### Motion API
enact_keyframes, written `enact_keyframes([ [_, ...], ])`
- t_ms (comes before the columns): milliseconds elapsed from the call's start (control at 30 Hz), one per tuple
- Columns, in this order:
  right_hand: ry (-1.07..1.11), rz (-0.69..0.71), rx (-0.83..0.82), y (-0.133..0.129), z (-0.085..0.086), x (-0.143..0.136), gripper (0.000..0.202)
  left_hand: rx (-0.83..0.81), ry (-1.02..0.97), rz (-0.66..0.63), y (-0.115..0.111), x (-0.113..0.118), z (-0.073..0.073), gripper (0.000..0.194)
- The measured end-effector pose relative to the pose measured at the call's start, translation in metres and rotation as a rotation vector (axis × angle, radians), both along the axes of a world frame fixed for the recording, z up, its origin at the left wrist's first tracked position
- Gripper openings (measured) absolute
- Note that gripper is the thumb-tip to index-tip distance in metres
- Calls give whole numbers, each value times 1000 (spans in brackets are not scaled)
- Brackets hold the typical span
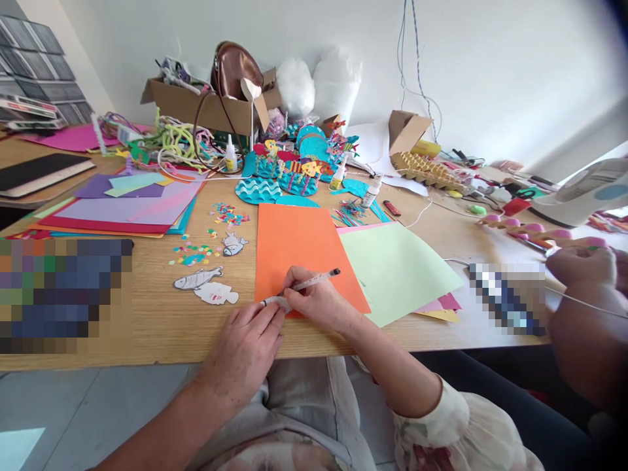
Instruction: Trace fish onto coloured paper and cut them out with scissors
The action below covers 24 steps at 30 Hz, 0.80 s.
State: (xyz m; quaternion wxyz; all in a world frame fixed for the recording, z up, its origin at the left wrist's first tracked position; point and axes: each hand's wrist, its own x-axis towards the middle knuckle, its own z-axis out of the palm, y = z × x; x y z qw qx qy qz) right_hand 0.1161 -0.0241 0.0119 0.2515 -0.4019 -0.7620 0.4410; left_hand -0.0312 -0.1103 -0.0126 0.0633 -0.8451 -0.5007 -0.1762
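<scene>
An orange sheet lies on the wooden table. My right hand grips a slim clear pen with a dark end; its tip points down-left. Under the pen, at the sheet's lower left, is a small paper fish cutout, mostly covered by my fingers. My left hand presses its fingertips on this cutout, the fingers lying nearly flat and together. Left of the sheet are more fish cutouts, a long grey one, a white one and a small striped one.
Colored paper circles lie on the left near stacked colored sheets. Pale green paper is on the right. Glue bottles and blue paper crafts stand behind. Another person's hands are at far right.
</scene>
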Motion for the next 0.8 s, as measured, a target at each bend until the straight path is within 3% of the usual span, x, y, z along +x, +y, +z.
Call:
enact_keyframes([
  [800,-27,-4,66,1,-3,4,9,-23,42,20,2,2,-2,31],
])
